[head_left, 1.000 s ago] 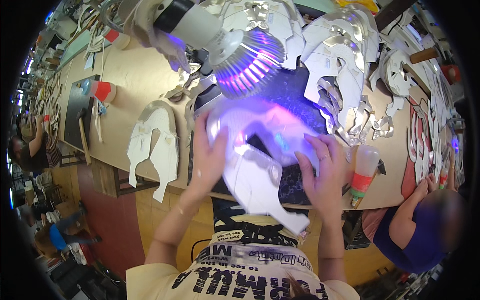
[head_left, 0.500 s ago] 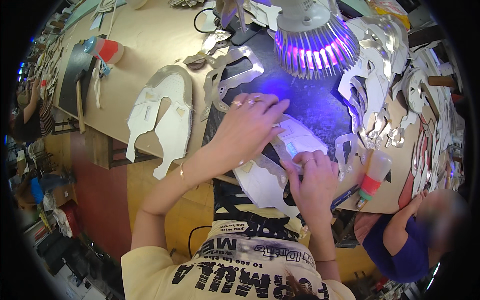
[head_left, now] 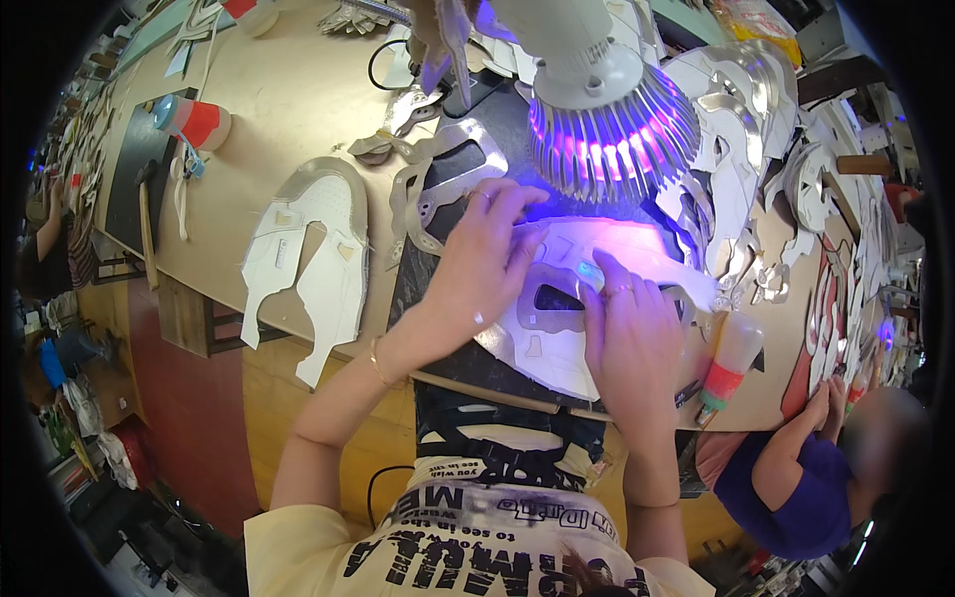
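White sheet with silvery edging makes up the curved piece (head_left: 562,355) under inspection; it lies on the dark board (head_left: 423,289) at the table's near edge, lit violet below the finned lamp (head_left: 612,139). Left hand (head_left: 477,249): fingers half curled, thumb spread apart from them, at the piece's left side; whether it grips, I cannot tell. Right hand (head_left: 637,323): thumb and forefinger slightly parted, tips over the piece beside its dark cut-out; pinching or merely pressing, I cannot tell.

Containers noted: one cloudy bottle (head_left: 734,343), red-banded, with green at its lower end, near the right hand; fill level not discernible. Another bottle (head_left: 204,124), blue-capped and red-banded, sits by the black slab (head_left: 141,164); contents likewise unreadable. Between slab and dark board lies a similar white piece (head_left: 343,264).
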A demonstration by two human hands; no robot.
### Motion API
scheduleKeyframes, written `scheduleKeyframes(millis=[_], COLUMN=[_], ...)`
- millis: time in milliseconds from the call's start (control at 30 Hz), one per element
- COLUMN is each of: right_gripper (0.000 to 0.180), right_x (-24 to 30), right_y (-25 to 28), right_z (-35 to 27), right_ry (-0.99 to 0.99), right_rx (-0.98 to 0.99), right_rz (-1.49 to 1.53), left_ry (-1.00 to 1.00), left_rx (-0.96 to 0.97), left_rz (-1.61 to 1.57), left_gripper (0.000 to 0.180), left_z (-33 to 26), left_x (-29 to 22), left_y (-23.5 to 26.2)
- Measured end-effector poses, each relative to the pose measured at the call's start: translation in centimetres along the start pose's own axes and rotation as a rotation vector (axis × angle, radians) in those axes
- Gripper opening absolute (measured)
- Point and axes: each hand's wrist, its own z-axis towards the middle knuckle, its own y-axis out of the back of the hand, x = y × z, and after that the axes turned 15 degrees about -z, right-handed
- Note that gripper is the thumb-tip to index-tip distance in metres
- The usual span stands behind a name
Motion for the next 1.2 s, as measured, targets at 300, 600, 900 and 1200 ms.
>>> scheduleKeyframes(millis=[300, 600, 900, 1200], right_gripper=[0.020, 0.013, 0.011, 0.009], right_x=[0.4, 1.3, 0.5, 0.1], right_y=[-3.7, -3.0, -3.0, -4.0], right_z=[-1.1, -2.8, -1.0, -0.9], right_ry=[0.001, 0.122, -0.090, -0.139], right_rx=[-0.151, -0.121, -0.163, -0.146], right_rz=[-0.006, 0.238, 0.277, 0.258], left_ry=[-0.078, -0.074, -0.073, -0.095], left_rx=[0.256, 0.286, 0.249, 0.260], left_rz=[0.501, 0.582, 0.523, 0.582], left_gripper=[0.047, 0.052, 0.057, 0.060], left_z=[-7.8, -8.0, -7.4, -7.1], left_x=[-0.6, -0.7, -0.6, -0.3], left_y=[-0.1, -0.1, 0.1, -0.4])
